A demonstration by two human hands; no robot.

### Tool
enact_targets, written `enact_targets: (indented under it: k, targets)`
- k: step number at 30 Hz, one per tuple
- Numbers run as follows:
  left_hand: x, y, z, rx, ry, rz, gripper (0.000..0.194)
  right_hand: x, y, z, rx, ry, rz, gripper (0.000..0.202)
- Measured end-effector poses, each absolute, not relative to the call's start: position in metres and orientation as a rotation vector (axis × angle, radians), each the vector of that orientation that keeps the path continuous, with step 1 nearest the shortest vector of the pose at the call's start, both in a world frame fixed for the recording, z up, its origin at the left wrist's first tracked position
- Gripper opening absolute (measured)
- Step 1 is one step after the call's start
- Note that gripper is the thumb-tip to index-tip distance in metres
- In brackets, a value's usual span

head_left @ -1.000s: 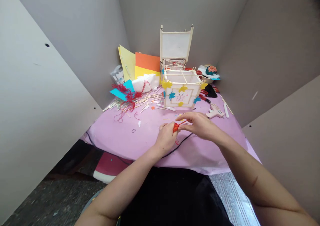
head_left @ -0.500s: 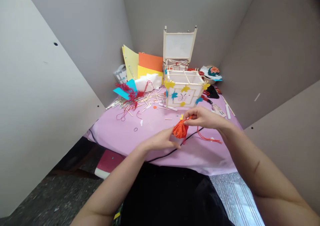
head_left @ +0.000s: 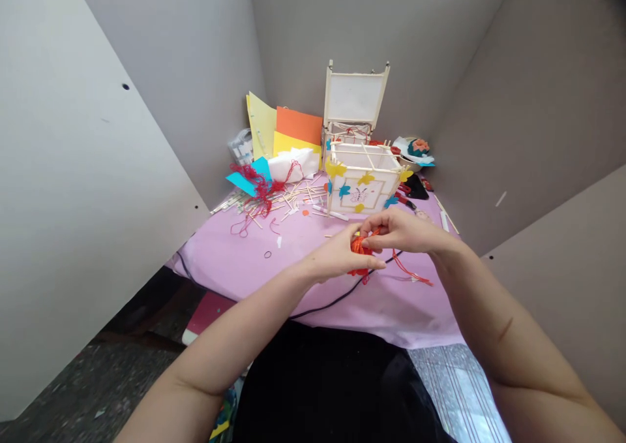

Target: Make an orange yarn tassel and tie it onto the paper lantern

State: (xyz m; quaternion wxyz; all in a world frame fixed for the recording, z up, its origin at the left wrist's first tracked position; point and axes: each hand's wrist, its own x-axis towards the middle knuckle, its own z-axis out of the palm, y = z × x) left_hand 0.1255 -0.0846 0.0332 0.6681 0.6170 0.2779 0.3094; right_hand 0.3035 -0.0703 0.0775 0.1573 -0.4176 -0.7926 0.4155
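Okay, yarn bundle [head_left: 358,248] looks gathered, tail strands [head_left: 411,274] loose at four o'clock; right hand [head_left: 398,231] pinches top, left hand [head_left: 337,254] cups it, thumb apart; decorated box [head_left: 359,195] at twelve.

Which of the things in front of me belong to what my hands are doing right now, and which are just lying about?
In hand, as it seems:
- orange yarn bundle, right hand pinching it, left hand around it
- orange strands by the right hand

Apparently lying about:
- leaf-decorated box
- wooden sticks
- red thread tangle
- orange sheet
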Motion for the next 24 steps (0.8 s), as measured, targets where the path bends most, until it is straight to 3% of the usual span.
enact_targets:
  k: [3, 5, 9, 16, 24]
  targets:
    - [0.129, -0.094, 0.017, 1.453, 0.720, 0.757, 0.018, 0.299, -0.072, 0.072, -1.273, -2.182, 1.147, 0.022]
    - [0.124, -0.095, 0.009, 1.488, 0.763, 0.761, 0.006, 0.299, -0.075, 0.067, -1.282, -2.146, 1.128, 0.025]
    - [0.110, -0.096, -0.002, 1.649, 0.864, 0.787, 0.012, 0.300, -0.089, 0.057, -1.235, -2.097, 0.919, 0.031]
    - [0.109, -0.103, -0.013, 2.011, 1.040, 0.819, 0.014, 0.293, -0.113, 0.045, -1.088, -2.236, 0.357, 0.015]
    - [0.111, -0.111, -0.005, 2.296, 1.206, 0.521, 0.013, 0.295, -0.122, 0.043, -1.171, -2.429, 0.214, 0.012]
